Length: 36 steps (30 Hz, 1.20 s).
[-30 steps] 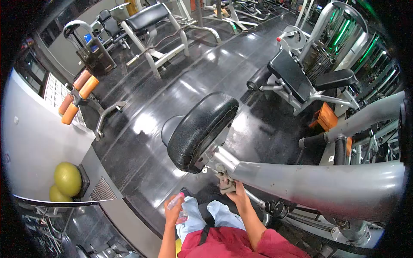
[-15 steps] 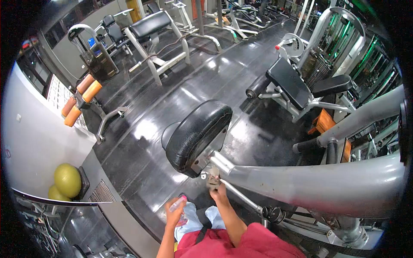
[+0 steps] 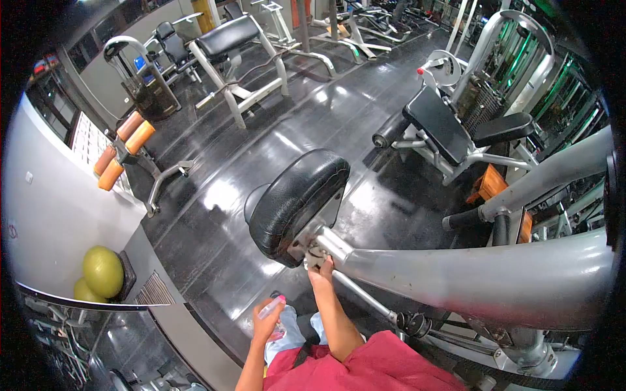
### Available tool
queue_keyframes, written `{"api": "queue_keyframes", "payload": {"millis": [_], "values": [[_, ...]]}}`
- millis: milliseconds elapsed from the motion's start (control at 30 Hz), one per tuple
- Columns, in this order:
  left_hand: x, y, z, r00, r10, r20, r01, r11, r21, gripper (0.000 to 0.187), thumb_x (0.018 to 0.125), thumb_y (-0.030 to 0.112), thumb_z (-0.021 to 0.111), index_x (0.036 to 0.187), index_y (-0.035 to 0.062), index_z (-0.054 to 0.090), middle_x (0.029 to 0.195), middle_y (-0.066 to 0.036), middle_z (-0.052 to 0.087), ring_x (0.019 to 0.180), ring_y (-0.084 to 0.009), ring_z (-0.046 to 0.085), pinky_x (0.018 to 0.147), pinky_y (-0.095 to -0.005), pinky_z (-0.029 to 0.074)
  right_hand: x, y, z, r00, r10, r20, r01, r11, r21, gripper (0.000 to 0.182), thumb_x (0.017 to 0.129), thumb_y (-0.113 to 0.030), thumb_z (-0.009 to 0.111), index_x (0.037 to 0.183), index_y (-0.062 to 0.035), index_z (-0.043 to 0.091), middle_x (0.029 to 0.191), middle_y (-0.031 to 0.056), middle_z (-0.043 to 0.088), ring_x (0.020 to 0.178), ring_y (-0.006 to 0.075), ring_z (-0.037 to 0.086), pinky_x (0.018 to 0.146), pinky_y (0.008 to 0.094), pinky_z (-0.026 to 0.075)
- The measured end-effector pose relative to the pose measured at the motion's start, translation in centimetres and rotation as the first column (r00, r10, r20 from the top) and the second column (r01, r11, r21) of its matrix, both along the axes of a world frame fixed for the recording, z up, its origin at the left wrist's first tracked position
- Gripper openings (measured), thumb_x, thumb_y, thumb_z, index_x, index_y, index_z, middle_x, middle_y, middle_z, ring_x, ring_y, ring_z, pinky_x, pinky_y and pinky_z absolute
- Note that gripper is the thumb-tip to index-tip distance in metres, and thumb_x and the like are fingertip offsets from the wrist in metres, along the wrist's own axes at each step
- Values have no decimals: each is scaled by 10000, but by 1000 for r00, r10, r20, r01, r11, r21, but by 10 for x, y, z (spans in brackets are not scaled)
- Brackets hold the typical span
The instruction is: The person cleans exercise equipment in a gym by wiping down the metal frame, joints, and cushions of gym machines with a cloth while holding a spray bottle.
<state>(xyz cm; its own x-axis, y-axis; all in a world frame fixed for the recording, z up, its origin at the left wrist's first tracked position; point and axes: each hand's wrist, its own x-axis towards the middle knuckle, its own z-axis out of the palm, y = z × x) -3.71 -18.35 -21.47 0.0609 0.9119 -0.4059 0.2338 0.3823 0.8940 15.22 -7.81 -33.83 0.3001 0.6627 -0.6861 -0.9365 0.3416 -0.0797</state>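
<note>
My left hand [image 3: 262,320] is closed around a clear spray bottle [image 3: 278,333] with a pink tip, held low in front of my legs. My right hand [image 3: 321,270] presses a greyish cloth [image 3: 315,256] against the metal bracket beneath a black padded seat [image 3: 297,205]. The cloth is bunched and partly covered by my fingers. The seat is fixed to the end of a thick silver machine arm [image 3: 456,277], just left of where the arm narrows.
A black bench machine [image 3: 440,127] stands at the right. Toward the back left is another padded bench [image 3: 228,36]. Orange rollers [image 3: 139,138] rise near the left wall. Green exercise balls [image 3: 102,272] sit beside a mirror. A thin silver bar [image 3: 365,296] runs below the big arm.
My right hand has moved slightly up and left with the cloth, closer in under the seat. My left hand and the bottle are nearly unmoved.
</note>
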Motion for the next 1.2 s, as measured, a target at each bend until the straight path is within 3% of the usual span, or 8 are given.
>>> {"api": "queue_keyframes", "payload": {"millis": [233, 500, 567, 667, 700, 767, 967, 1200], "values": [[0, 0, 1, 1000, 2, 12, -2, 1000, 14, 258, 841, 260, 694, 779, 11, 663, 666, -32, 636, 491, -86, 525, 473, -257, 404, 20, -64, 56, 840, 221, -495, 90, 844, 529, 261, 981, -138, 502, 1219, -51, 565, 1148, 120, 624, 1027, 225, 642, 863, 323, 579], [1, 9, -6, 1000, -1, 21, 1, 1000, 17, 226, 844, 230, 685, 801, 9, 664, 703, -53, 659, 488, -98, 528, 465, -257, 403, 23, -121, 75, 901, 311, -303, -139, 868, 477, 327, 995, -141, 416, 1246, 42, 515, 1120, 206, 580, 999, 270, 637, 899, 321, 582], [2, 11, -9, 1000, -26, -4, 26, 1000, 1, 258, 844, 258, 702, 787, 11, 658, 700, -56, 656, 486, -100, 526, 465, -258, 403, 27, -118, 78, 957, 194, -216, -175, 979, 104, 311, 995, -162, 424, 1229, 11, 533, 1059, 144, 599, 916, 235, 636, 798, 319, 585], [11, 15, -6, 1000, -21, 21, 20, 999, 27, 280, 853, 276, 705, 768, 15, 653, 694, -56, 652, 489, -101, 529, 467, -259, 400, 57, -117, 27, 911, 396, 113, -371, 668, 645, 289, 1004, -226, 421, 1182, -66, 582, 1017, 41, 616, 769, 158, 585, 601, 273, 476], [14, 16, 0, 999, -26, 20, 25, 999, 30, 280, 853, 276, 705, 768, 15, 653, 694, -56, 652, 489, -101, 529, 467, -259, 400, 54, -127, -17, 626, 311, 715, -548, 828, 120, 297, 1005, -225, 416, 1201, -66, 573, 1018, 40, 615, 772, 156, 588, 625, 276, 483], [20, 17, 13, 1000, -21, 15, 21, 1000, 9, 279, 866, 267, 695, 754, 16, 650, 691, -55, 650, 495, -98, 534, 467, -260, 396, 65, -109, -41, 337, 322, 885, -606, 793, -58, 315, 987, -261, 470, 1211, -58, 557, 1086, 64, 615, 857, 170, 615, 682, 303, 506], [21, 17, 7, 1000, -20, 23, 19, 999, 28, 278, 847, 275, 707, 780, 8, 673, 665, -15, 626, 495, -75, 524, 472, -245, 408, 76, -98, 25, 896, 330, 297, -404, 885, 233, 425, 952, -394, 546, 1228, -70, 551, 1204, 96, 609, 1085, 293, 607, 880, 464, 523], [21, 15, 18, 997, 0, 73, -4, 999, 52, 280, 851, 269, 704, 746, 14, 657, 653, -15, 614, 492, -74, 520, 470, -248, 404, 78, -122, 149, 867, 384, 317, -388, 920, -53, 299, 999, -245, 444, 1152, -22, 572, 1077, 109, 636, 884, 241, 646, 730, 397, 555]]}}
